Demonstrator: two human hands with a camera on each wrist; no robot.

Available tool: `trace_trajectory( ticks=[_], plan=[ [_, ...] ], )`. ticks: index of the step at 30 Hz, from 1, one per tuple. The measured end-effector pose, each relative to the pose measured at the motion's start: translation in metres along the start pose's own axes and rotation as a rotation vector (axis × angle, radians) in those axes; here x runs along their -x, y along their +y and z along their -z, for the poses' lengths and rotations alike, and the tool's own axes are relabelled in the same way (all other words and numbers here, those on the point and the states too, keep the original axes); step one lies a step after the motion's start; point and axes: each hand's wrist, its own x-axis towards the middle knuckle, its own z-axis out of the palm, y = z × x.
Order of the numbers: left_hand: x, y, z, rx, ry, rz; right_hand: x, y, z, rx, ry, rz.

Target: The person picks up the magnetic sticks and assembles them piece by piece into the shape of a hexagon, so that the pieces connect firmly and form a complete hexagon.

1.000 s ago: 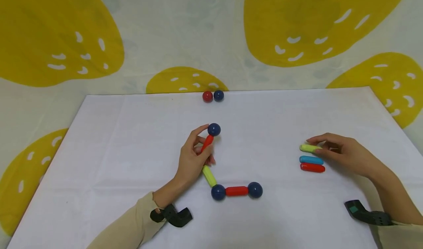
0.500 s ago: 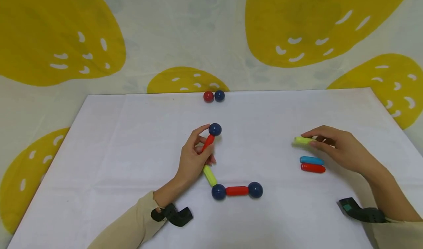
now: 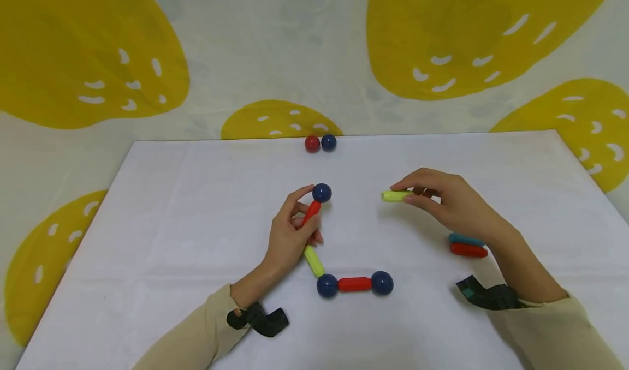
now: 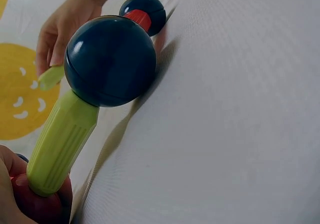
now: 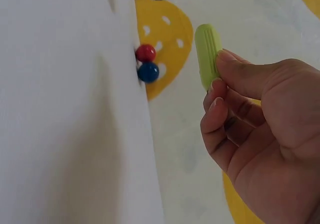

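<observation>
My left hand (image 3: 290, 233) grips a joined chain of magnetic rods and balls. At its far end a blue ball (image 3: 321, 192) tops a red rod (image 3: 312, 210), with a fingertip at the ball. A red ball (image 4: 35, 199), covered by the fingers in the head view, joins a yellow-green rod (image 4: 62, 141). Beyond that come a blue ball (image 3: 327, 286), a red rod (image 3: 355, 284) and another blue ball (image 3: 381, 282). To the right, my right hand (image 3: 447, 201) pinches a loose yellow-green rod (image 5: 207, 54) between thumb and fingers, above the table.
A blue rod (image 3: 466, 239) and a red rod (image 3: 468, 250) lie side by side, partly behind the right forearm. At the back edge of the white table (image 3: 206, 195) sit a red ball (image 3: 312, 143) and a blue ball (image 3: 328, 142).
My right hand has lifted the yellow-green rod from beside the blue and red rods and carried it left and away from me. The left hand and the chain stay in place.
</observation>
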Motion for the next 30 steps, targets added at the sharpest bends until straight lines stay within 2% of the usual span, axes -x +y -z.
trace_trajectory(
  ticks=[4, 12, 22, 30],
  plan=[
    [0.0, 0.0, -0.001, 0.001, 0.0, 0.002, -0.013, -0.004, -0.012, -0.034, -0.027, 0.001],
    [-0.001, 0.0, -0.001, 0.003, 0.002, 0.006, -0.033, -0.01, -0.027, -0.03, -0.066, -0.02],
    [-0.001, 0.0, 0.0, -0.005, -0.002, 0.015, -0.05, -0.017, -0.04, -0.042, -0.108, -0.091],
    [-0.001, 0.0, -0.001, -0.004, 0.003, 0.017, -0.06, -0.017, -0.049, -0.083, -0.123, -0.079]
  ],
)
